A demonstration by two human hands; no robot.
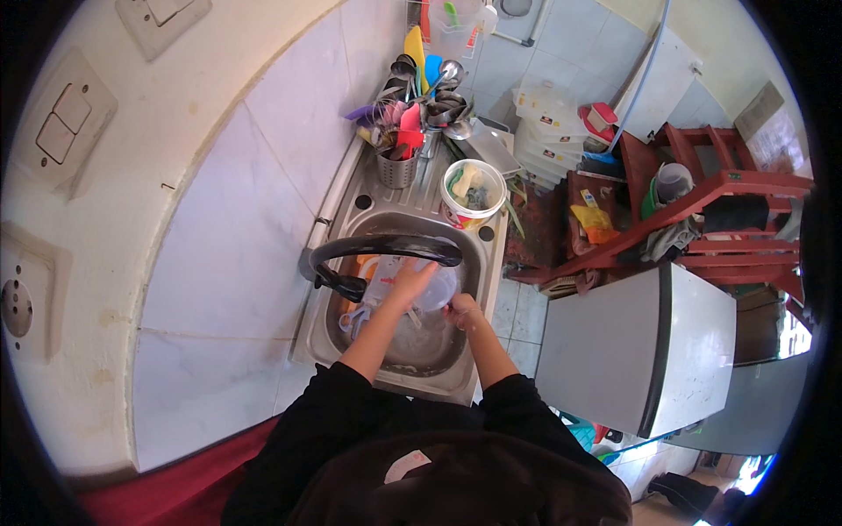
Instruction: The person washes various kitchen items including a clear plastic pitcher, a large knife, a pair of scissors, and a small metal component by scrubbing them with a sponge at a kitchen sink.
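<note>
Over the steel sink basin, both of my hands are on a translucent plastic container. My left hand grips its far left side, partly under the black faucet spout. At the container's lower right edge, the fingers of my right hand are curled against it. Below my left hand lie a flat translucent piece with red marks and a pale blue-white handled item. Something orange shows at the basin's left side. Water and some foam wet the basin floor.
A white bucket with sponges or cloths stands beyond the basin. Behind it, a perforated steel holder and others carry many utensils. Stacked translucent containers sit back right. A tiled wall borders the left; a white appliance stands right.
</note>
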